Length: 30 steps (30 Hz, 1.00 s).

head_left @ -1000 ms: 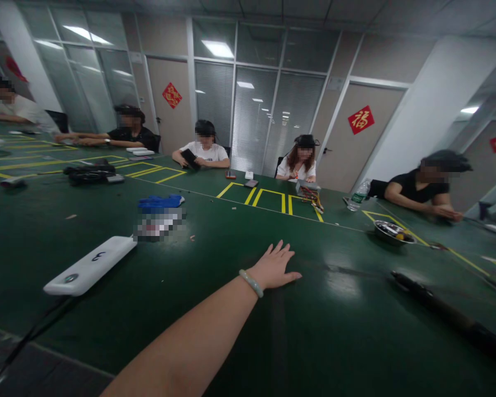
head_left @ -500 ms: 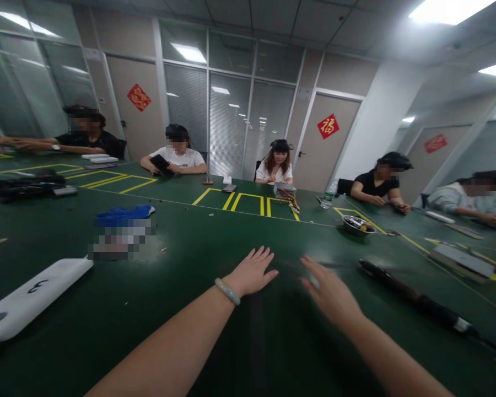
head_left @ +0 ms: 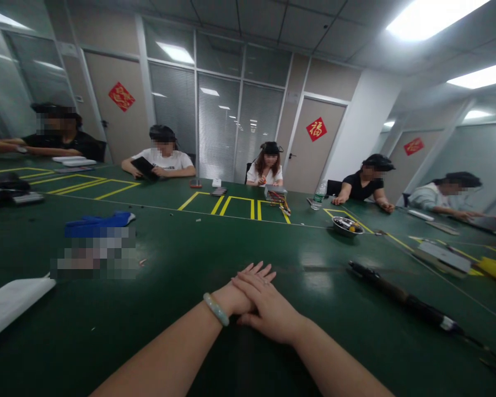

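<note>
My right hand (head_left: 273, 309) lies across the back of my left hand (head_left: 236, 298), above the green table (head_left: 215, 248). The fingers of my left hand stretch forward and show past my right hand's fingers, which are also extended. Nothing is held in either hand that I can see. A pale green bangle (head_left: 215, 309) is around my left wrist. To the right of my hands lies a long black tool with a cable (head_left: 400, 295).
Left are a blue glove (head_left: 99, 224) and a white case (head_left: 14, 303). Ahead right stand a metal bowl (head_left: 347, 227) and a water bottle (head_left: 318, 197). Yellow tape marks the table. Several people sit along the far side, one with a wired box (head_left: 275, 193).
My right hand has moved left and now rests on my left hand; before, they were apart. The view has turned slightly to the right.
</note>
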Tool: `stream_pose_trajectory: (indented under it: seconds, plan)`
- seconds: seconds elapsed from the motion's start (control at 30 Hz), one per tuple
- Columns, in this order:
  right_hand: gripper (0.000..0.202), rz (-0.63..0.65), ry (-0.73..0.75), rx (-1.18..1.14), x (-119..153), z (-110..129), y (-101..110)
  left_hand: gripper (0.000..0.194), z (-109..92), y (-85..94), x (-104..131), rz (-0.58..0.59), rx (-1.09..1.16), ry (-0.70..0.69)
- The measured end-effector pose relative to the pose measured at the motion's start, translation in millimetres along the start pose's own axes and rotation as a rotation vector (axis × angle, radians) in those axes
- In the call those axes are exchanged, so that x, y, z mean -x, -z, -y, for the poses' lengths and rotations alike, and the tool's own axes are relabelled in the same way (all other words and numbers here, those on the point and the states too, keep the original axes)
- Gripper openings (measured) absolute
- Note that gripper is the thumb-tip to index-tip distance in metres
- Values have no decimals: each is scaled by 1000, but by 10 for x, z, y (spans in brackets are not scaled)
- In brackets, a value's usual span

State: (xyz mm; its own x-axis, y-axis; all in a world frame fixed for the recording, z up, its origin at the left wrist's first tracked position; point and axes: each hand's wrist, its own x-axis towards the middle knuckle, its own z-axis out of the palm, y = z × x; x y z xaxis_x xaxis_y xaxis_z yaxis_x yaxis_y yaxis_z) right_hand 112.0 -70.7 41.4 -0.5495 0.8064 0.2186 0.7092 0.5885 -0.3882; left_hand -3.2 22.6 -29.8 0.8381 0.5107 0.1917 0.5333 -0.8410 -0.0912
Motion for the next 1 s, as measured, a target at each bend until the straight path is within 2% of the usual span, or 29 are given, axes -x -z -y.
stream_pose_trajectory:
  seconds: [0.1,0.2,0.37,0.43,0.5,0.57,0.6,0.73,0.8,0.87,1.0]
  plan:
    - [86,10,-1,-12,-18,-23,-2,87,13,89,20,43,-4,-69]
    - [87,20,-4,-22,-26,-34,-9,80,8,214,48,68,19,-65]
    - [84,55,18,-21,-22,4,55,76,-5,362,93,75,183,-74]
    - [81,74,37,-17,5,-66,143,70,11,381,95,77,239,-94]
    - [81,76,-26,9,99,-270,282,61,43,384,87,66,314,-107]
    - [81,-29,-239,78,297,-603,466,61,78,389,79,28,372,-68]
    - [80,-141,-388,134,432,-797,565,61,92,395,78,31,387,-70]
    - [67,-815,-1001,424,1004,-1482,859,63,108,441,90,65,414,-70]
    - [67,-1015,-1166,500,1156,-1654,887,63,103,459,96,72,410,-64]
    - [66,-1039,-1181,527,1189,-1713,860,63,102,467,101,71,410,-57]
    - [59,-792,-1051,697,1270,-1743,842,64,111,464,112,63,438,-64]
